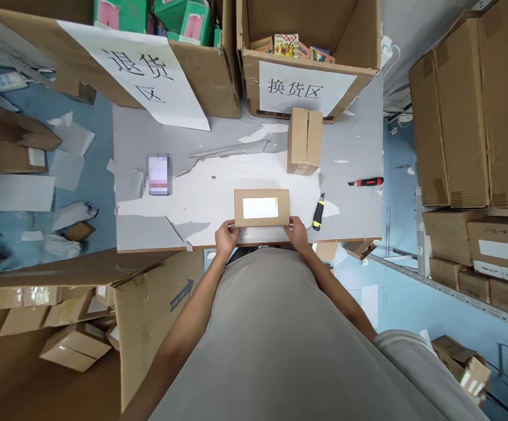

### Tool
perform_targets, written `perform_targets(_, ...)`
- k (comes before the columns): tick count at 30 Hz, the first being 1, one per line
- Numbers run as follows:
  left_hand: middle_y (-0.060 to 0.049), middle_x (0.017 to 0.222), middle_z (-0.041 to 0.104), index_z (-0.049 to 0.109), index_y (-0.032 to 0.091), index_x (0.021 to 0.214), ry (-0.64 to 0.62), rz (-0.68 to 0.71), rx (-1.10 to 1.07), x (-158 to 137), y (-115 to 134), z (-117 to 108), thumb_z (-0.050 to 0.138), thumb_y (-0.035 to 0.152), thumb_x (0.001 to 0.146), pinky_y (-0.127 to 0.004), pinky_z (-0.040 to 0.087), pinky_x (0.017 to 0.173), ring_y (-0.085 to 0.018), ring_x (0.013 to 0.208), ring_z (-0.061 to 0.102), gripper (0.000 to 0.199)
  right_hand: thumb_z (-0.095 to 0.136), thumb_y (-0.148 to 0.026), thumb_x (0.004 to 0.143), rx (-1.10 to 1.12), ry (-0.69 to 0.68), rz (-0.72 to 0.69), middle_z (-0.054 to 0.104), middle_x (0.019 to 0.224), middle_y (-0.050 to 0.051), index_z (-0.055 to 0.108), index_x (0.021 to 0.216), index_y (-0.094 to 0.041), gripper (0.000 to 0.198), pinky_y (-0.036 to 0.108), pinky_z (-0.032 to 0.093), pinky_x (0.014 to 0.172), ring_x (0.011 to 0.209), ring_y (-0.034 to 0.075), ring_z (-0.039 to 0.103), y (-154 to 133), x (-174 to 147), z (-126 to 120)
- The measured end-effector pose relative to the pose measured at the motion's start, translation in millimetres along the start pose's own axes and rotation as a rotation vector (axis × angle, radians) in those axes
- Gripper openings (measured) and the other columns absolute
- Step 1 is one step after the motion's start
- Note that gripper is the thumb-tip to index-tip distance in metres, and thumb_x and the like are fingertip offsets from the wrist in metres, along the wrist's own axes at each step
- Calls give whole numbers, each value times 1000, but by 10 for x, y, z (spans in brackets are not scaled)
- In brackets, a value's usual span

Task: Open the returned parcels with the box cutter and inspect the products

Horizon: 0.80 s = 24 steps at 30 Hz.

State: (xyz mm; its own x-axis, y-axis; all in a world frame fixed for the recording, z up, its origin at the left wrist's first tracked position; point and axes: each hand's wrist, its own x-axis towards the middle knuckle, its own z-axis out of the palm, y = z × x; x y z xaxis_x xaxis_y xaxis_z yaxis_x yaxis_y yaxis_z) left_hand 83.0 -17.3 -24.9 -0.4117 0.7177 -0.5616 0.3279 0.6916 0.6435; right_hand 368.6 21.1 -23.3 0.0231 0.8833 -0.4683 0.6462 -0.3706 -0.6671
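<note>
Close to the table's front edge lies a small cardboard box [245,221] with a white label on its top. My left hand [227,237] grips its left front corner, fingers curled against the side. At the right front corner my right hand [297,233] holds the same box in a like way. To the right of it rests a yellow-and-black utility knife [319,213]. A red-and-black utility knife [367,182] lies farther right. Behind the labelled box stands a second cardboard box [303,143], its centre seam visible.
Two large open cartons with paper signs stand along the back: the left carton [201,70] holds green boxes, the right carton [245,73] small colourful packs. A phone [159,175], blurred, lies at left on the table [144,231]. A big carton [157,327] of parcels stands below left; stacked boxes [460,111] line the right.
</note>
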Motion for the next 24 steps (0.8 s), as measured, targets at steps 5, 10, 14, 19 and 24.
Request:
perform_targets(5, -15, 123, 86, 77, 16, 122, 25, 69, -120, -15, 121, -72, 79, 31, 86, -45, 67, 107, -30, 109, 84, 39, 72, -27, 101, -20, 22, -102, 80, 122, 15, 73, 115, -19, 16, 47, 68, 107, 110, 28, 81, -96, 52, -160)
perform_targets(10, -17, 132, 80, 79, 15, 131, 111, 280, -126, 30, 295, -251, 72, 53, 102, -46, 68, 110, -32, 125, 79, 49, 66, -42, 110, 6, 81, -268, 79, 118, 14, 79, 118, -20, 27, 44, 68, 103, 102, 27, 81, -299, 129, -328)
perform_targets(14, -18, 123, 82, 80, 16, 122, 53, 132, -31, 100, 364, -360, 74, 52, 100, -54, 66, 112, -36, 118, 80, 43, 67, -45, 111, 1, 27, -244, 82, 114, 13, 83, 114, -20, 30, 43, 69, 100, 100, 27, 82, -319, 164, -337)
perform_targets(19, -25, 161, 66, 68, 14, 152, 143, 342, 78, 287, 754, -231, 81, 45, 95, -59, 46, 137, -43, 158, 59, 66, 74, -50, 107, 52, 57, -212, 86, 122, 16, 83, 119, -19, 34, 44, 69, 100, 104, 29, 86, -222, 531, -645)
perform_targets(24, -25, 172, 60, 62, 15, 162, -134, 445, -81, 747, 1709, 538, 75, 47, 104, -57, 55, 128, -40, 154, 64, 67, 73, -59, 106, 134, 323, -77, 79, 146, 28, 72, 149, -11, 65, 48, 68, 104, 112, 33, 86, -303, 1399, -1109)
